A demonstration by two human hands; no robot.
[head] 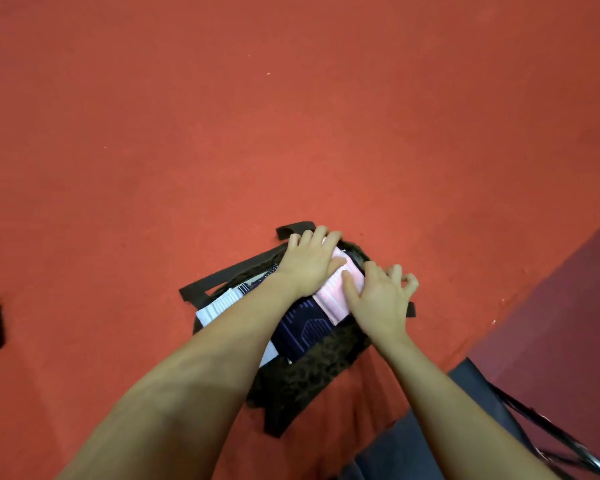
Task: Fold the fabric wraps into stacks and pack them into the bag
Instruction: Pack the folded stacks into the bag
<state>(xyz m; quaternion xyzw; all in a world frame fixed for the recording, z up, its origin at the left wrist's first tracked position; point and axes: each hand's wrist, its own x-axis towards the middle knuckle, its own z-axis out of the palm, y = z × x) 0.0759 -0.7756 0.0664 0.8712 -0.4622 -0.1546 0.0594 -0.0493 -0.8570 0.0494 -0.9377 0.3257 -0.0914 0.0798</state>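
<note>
Forearms nearest. Left hand (309, 261) flat, pressing pink striped folded wrap (333, 299) into dark patterned fabric bag (312, 372); right hand (381, 299) spread, thumb touching wrap. Press evenly, keep stack square.

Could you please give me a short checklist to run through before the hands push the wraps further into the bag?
1. Left hand flat on the pink wrap: ok, its fingers reach over the far edge.
2. Right hand steadying the pink wrap's side: ok at the thumb; its fingertips curl near the bag's rim, hold cannot tell.
3. Bag mouth open enough: cannot tell, arms and wraps cover it.
4. Dark patterned wrap seated beneath: ok, it lies under the pink one.
5. White striped wrap inside: not ok, it sticks out at the left.
6. Bag handles clear of the opening: ok, they lie outside on the red surface.
</note>
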